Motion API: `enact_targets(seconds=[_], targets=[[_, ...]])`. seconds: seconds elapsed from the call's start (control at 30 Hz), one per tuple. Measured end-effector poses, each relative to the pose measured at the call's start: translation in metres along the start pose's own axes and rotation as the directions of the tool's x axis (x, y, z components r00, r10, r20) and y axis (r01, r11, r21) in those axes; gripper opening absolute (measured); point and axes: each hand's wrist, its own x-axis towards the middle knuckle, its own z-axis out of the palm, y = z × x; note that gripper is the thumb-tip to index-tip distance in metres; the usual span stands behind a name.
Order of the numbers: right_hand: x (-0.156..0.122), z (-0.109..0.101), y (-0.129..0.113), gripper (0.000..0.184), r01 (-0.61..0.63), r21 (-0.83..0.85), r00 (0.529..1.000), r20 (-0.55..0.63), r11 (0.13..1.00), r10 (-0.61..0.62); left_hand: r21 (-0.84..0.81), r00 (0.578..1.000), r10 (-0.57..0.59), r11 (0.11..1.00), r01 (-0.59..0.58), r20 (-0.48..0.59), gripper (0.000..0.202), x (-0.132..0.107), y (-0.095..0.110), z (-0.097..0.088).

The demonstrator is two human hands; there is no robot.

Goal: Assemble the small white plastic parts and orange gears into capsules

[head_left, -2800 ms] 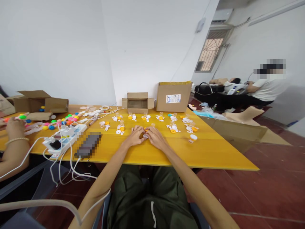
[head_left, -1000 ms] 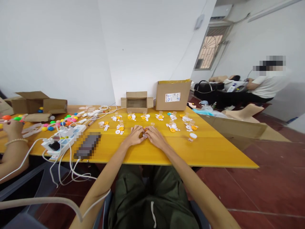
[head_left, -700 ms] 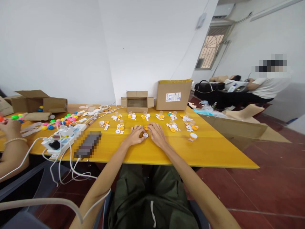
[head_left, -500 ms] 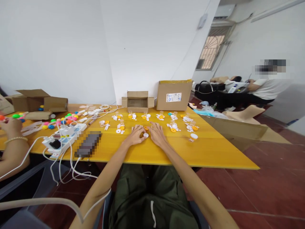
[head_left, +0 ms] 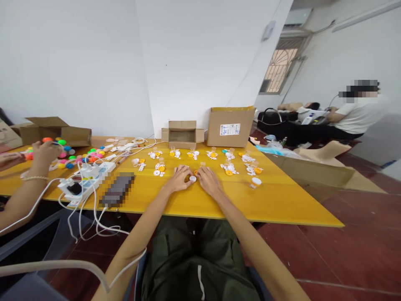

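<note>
Near the middle of the table, my left hand (head_left: pixel 181 179) is closed, with thumb and fingers on a small white round plastic piece (head_left: pixel 192 178). Just to its right, my right hand (head_left: pixel 207 179) has its fingers bent and closed on a small orange piece (head_left: pixel 196 172), which they mostly hide. A clear cup (head_left: pixel 202 164) stands behind the right fingertips. Beyond both hands lie several small groups of white gears, orange discs (head_left: pixel 229 172) and clear cups. A clear jar with a white lid (head_left: pixel 256 182) stands to the right.
An open small carton (head_left: pixel 182 144) and a taller cardboard box (head_left: pixel 230 127) stand against the wall. At left are a phone (head_left: pixel 117 189), a power strip (head_left: pixel 90 182) with white cables, and another person's hands (head_left: pixel 44 154) among coloured balls. Another person sits far right.
My right fingers have closed in on the orange piece and now cover more of it. My left hand stays on the white piece. The neighbour's hand at left has moved right.
</note>
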Motion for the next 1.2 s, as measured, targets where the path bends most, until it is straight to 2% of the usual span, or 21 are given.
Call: enact_targets(seconds=[0.13, 0.27, 0.4, 0.6, 0.8, 1.0, 1.2], targets=[[0.001, -0.006, -0.003, 0.012, -0.107, 0.207, 0.994, 0.002, 0.973, 0.109, -0.007, 1.0, 0.003, 1.0, -0.003, -0.003, 0.01, 0.0, 0.0, 0.0], [0.005, -0.014, -0.005, 0.021, -0.226, 0.504, 0.973, 0.076, 0.833, 0.218, -0.015, 1.0, -0.009, 1.0, 0.009, 0.007, 0.01, 0.001, -0.001, 0.001], [0.008, -0.017, -0.004, 0.029, -0.255, 0.66, 0.964, 0.115, 0.707, 0.24, -0.027, 1.0, -0.017, 0.999, 0.017, 0.003, 0.01, 0.002, -0.003, 0.002], [0.009, -0.016, -0.005, 0.037, -0.285, 0.73, 0.957, 0.175, 0.621, 0.233, -0.059, 0.998, -0.056, 0.997, 0.055, -0.009, 0.022, 0.002, -0.002, 0.002], [0.01, -0.017, -0.004, 0.036, -0.299, 0.773, 0.954, 0.228, 0.56, 0.195, -0.101, 0.997, -0.072, 0.992, 0.07, -0.017, 0.029, 0.001, -0.004, 0.002], [0.008, -0.014, 0.001, 0.03, -0.316, 0.763, 0.948, 0.284, 0.563, 0.147, -0.123, 0.999, -0.034, 0.992, 0.03, -0.028, 0.032, 0.002, -0.006, 0.003], [0.008, -0.015, 0.0, 0.024, -0.315, 0.766, 0.947, 0.29, 0.56, 0.136, -0.14, 0.999, -0.034, 0.99, 0.029, -0.036, 0.03, 0.002, -0.005, 0.003]])
